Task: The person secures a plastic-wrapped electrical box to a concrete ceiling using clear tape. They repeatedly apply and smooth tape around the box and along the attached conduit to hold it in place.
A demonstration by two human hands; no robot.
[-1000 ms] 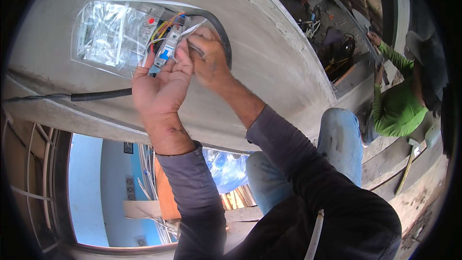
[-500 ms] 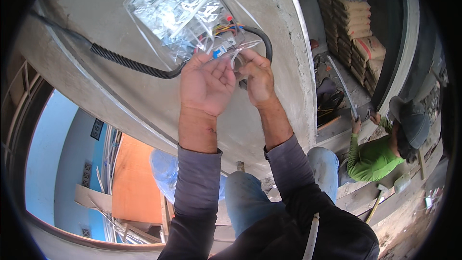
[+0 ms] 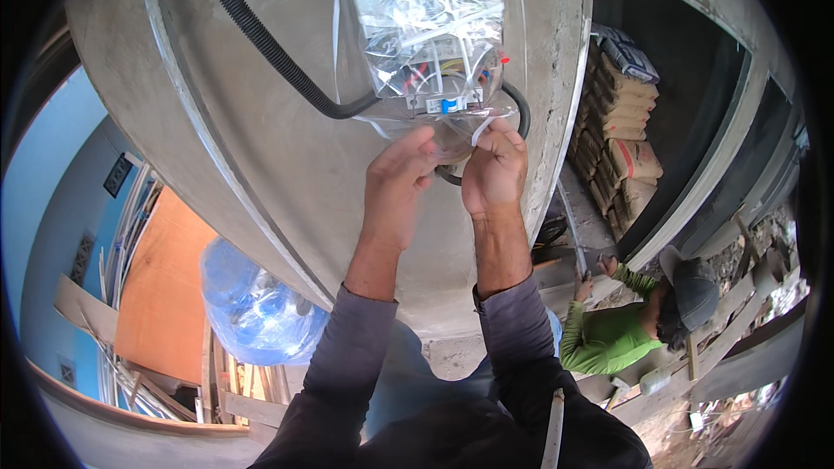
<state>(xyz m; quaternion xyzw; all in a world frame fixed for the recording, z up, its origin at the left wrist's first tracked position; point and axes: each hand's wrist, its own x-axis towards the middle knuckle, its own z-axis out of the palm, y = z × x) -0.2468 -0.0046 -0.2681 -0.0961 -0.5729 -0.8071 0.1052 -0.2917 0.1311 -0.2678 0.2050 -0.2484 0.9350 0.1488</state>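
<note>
The left hand (image 3: 400,175) has drawn down from the white breaker with a blue toggle (image 3: 446,106), at the foot of the silvery rectangular box wrapped in clear plastic (image 3: 426,13); this seems to free the breaker's face for work; its fingers curl loosely, and whether they hold anything I cannot tell; below the box, the right hand (image 3: 495,175) pinches a pale translucent plastic strip (image 3: 480,130); right of the box, a black cable loop (image 3: 524,113) bends close to that hand; below-left of the box, the grey concrete wall (image 3: 321,200) offers more room.

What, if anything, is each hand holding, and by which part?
The right hand pinches the clear, crinkled plastic wrap by its loose lower edge. Whether the left hand holds anything cannot be told.
</note>
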